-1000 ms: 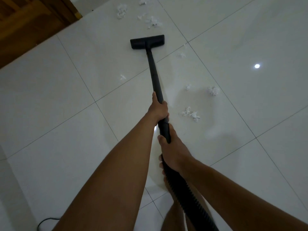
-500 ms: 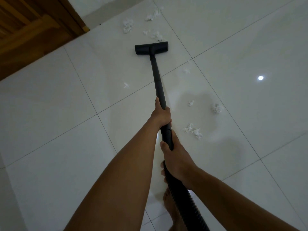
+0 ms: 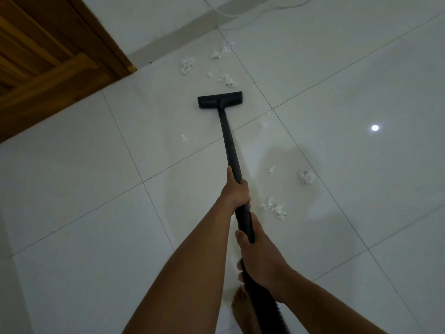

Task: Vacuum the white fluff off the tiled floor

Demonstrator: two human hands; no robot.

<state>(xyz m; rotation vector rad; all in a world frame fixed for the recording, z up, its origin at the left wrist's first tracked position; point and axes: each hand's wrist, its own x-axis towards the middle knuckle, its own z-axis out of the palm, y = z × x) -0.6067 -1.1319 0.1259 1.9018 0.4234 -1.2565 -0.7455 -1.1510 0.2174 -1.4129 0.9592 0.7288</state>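
Clearly the job is under way but far from finished. From the head view — the only one — both hands are clamped on the black vacuum wand (image 3: pixel 230 145). The left hand (image 3: pixel 234 191) is wrapped round the tube higher up. The right hand (image 3: pixel 260 256) grips lower, just where the wand meets the ribbed hose (image 3: pixel 265 302). The two hands are near each other but not touching. The floor head (image 3: pixel 220 99) lies flat on the tiled floor (image 3: pixel 96 189), on a tile toward the far edge of the floor, where it meets the wall.

The white fluff lies in two groups. A far scatter (image 3: pixel 187 65) sits just beyond the floor head, between it and the far edge. It has several tufts, and the nearest tuft (image 3: pixel 227 79) lies close to the head's right end but apart from it. The other group lies right of the wand, nearer the person: a pair of tufts (image 3: pixel 274 207) near the left hand, a rounder ball (image 3: pixel 306 176) farther right, and a small scrap (image 3: pixel 271 169) between them. Tiny bits (image 3: pixel 263 125) also show on either side of the wand.

My judgement is that most of the work is left. None of the fluff that shows has been picked up. The far scatter looks next in line, then the tufts on the right. Whether any tiles are already cleaned, the picture cannot say.
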